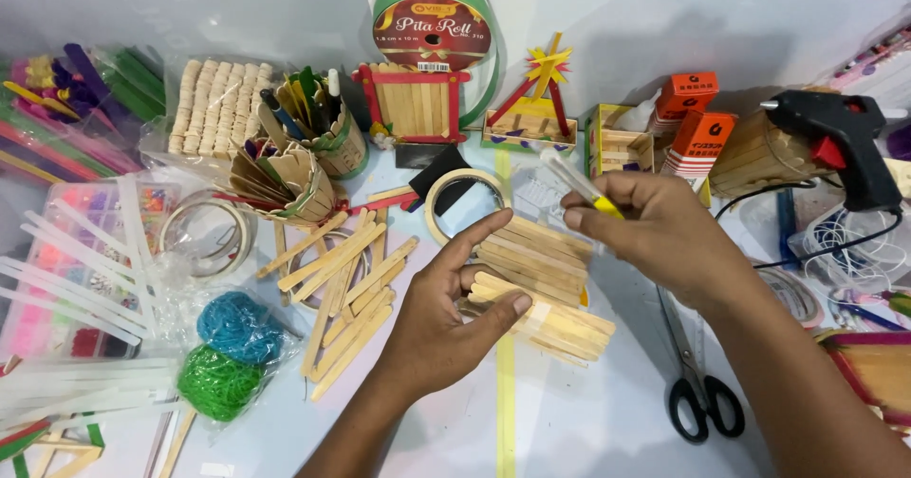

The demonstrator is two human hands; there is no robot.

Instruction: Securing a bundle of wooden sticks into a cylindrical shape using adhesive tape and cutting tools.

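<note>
Craft clutter covers the pale bench [588, 431]. At its middle, the left hand [446, 321] presses a bundle of flat wooden sticks [536, 283] down, thumb and fingers loosely spread along its near edge. The right hand [655, 231] hovers just above, fingers pinched shut on a clear glue stick [574, 182] with a yellow band. Gluing the bundle appears to be the step in hand; next, the stick likely needs the black glue gun [845, 136] nearby.
</note>
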